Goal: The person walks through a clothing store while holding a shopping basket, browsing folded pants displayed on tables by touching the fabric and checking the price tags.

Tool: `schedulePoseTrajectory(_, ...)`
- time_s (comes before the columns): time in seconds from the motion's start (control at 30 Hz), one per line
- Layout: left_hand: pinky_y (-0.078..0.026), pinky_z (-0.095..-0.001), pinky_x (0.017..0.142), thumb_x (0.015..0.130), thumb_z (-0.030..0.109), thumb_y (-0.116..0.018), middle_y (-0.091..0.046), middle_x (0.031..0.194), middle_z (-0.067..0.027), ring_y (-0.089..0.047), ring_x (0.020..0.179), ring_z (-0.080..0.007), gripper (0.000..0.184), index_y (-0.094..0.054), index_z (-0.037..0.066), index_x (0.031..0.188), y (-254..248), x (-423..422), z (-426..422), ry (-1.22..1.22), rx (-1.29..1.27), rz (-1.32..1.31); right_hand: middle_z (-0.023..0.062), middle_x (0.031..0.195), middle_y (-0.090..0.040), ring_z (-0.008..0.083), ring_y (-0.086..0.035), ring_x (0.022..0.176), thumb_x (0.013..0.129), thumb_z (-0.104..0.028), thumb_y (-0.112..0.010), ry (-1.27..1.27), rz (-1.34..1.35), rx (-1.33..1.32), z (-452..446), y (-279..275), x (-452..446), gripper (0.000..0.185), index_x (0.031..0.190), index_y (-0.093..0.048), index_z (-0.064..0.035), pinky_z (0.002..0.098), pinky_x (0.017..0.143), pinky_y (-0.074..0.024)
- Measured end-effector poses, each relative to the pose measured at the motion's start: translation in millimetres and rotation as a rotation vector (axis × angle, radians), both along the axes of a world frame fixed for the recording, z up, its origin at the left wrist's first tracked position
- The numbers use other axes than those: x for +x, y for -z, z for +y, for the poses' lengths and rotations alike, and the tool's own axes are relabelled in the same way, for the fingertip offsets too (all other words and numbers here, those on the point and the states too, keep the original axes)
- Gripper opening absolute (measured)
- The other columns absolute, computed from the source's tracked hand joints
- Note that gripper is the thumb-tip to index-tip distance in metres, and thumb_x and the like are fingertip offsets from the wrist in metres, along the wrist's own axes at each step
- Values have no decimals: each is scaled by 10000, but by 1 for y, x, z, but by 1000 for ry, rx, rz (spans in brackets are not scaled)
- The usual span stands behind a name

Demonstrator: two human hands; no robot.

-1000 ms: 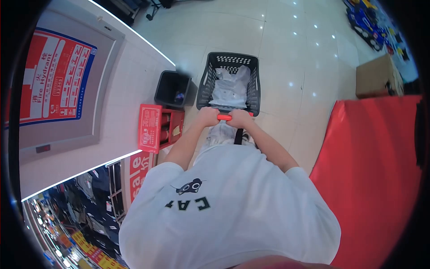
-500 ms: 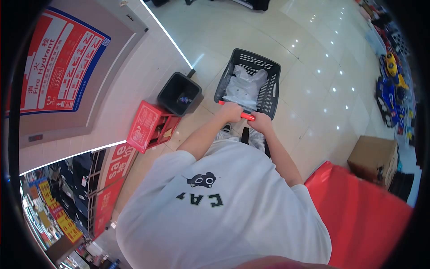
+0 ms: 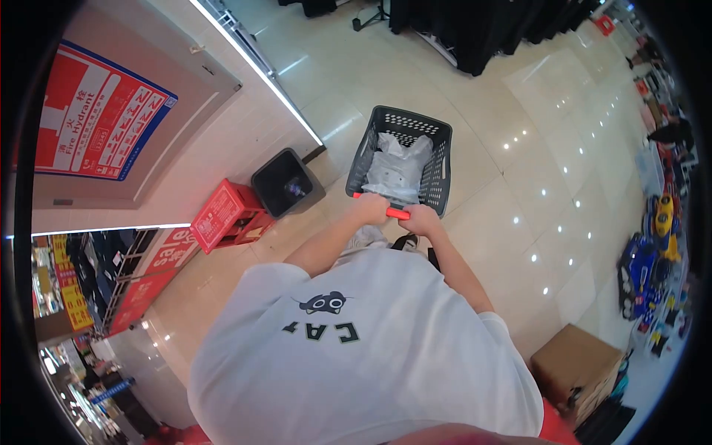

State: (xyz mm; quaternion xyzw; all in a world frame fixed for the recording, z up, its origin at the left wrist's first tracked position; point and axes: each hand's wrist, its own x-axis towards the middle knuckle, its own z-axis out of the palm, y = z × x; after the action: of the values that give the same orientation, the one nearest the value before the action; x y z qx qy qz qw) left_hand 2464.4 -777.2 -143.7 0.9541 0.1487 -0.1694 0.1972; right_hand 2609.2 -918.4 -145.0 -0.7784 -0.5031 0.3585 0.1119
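Both my hands are wrapped round the red handle (image 3: 397, 213) of a dark grey shopping basket (image 3: 443, 174) in front of my body. My left hand (image 3: 371, 210) grips the handle's left part, and my right hand (image 3: 421, 220) holds it close by on the right. Inside the basket lies a crumpled translucent plastic bag (image 3: 397, 167); what it contains I cannot make out. Whether the basket rests on the floor or on wheels is hidden.
To the left, a black bin (image 3: 285, 185) and a red crate (image 3: 222, 215) stand by the fire hydrant cabinet (image 3: 163, 148). Black-draped racks (image 3: 475, 33) are ahead. On the right are toys (image 3: 644, 267) and a cardboard box (image 3: 575, 363). Shiny tiles (image 3: 512, 200) cover the floor.
The view has advanced: the bin, crate and cardboard box sit farther back, the red sheet has mostly slipped out of view, and more black-draped racks show ahead. Both hands keep their hold.
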Motion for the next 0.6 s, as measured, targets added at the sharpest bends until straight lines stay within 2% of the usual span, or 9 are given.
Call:
schedulePoseTrajectory(0.2, -562, -479, 726, 773, 276, -630, -710, 798, -190, -707, 766, -358, 223, -734, 81, 797, 14, 66, 15, -190, -25, -50, 138, 808, -696, 338, -674, 799, 721, -352, -672, -149, -64, 109, 39, 2, 89, 249, 823, -705, -127, 462, 698, -534)
schedulePoseTrajectory(0.33, -567, -479, 720, 778, 270, -622, -705, 771, -196, -709, 746, -359, 230, -732, 68, 785, 10, 112, 49, -320, -4, -102, 111, 819, -677, 324, -654, 832, 686, -297, -711, -149, -174, 238, 84, 9, 130, 225, 805, -674, -109, 470, 752, -509)
schedulePoseTrajectory(0.4, -567, -479, 722, 781, 271, -621, -706, 778, -198, -709, 753, -359, 234, -731, 65, 791, 7, 131, 76, -329, -9, -119, 82, 816, -615, 294, -604, 847, 652, -230, -738, -29, -420, 557, 102, 13, 129, 226, 794, -619, -100, 457, 774, -458)
schedulePoseTrajectory(0.47, -567, -478, 725, 784, 272, -620, -706, 786, -199, -710, 759, -359, 238, -730, 62, 796, 16, 153, 101, -352, -19, -142, 69, 853, -588, 278, -576, 884, 634, -197, -740, -14, -441, 560, 130, 12, 141, 252, 825, -602, -107, 438, 810, -426)
schedulePoseTrajectory(0.53, -561, -474, 713, 790, 320, -622, -703, 774, -175, -701, 760, -361, 255, -717, 84, 819, 19, 163, 124, -398, -1, -207, 55, 879, -601, 280, -592, 899, 645, -244, -762, -42, -394, 482, 161, 11, 159, 298, 878, -618, -125, 455, 819, -435)
schedulePoseTrajectory(0.6, -559, -475, 710, 786, 307, -624, -701, 788, -186, -697, 764, -369, 245, -709, 82, 836, 17, 178, 153, -416, -6, -164, 53, 855, -598, 281, -593, 896, 642, -256, -769, -57, -378, 500, 194, 13, 179, 289, 847, -613, -124, 470, 816, -432)
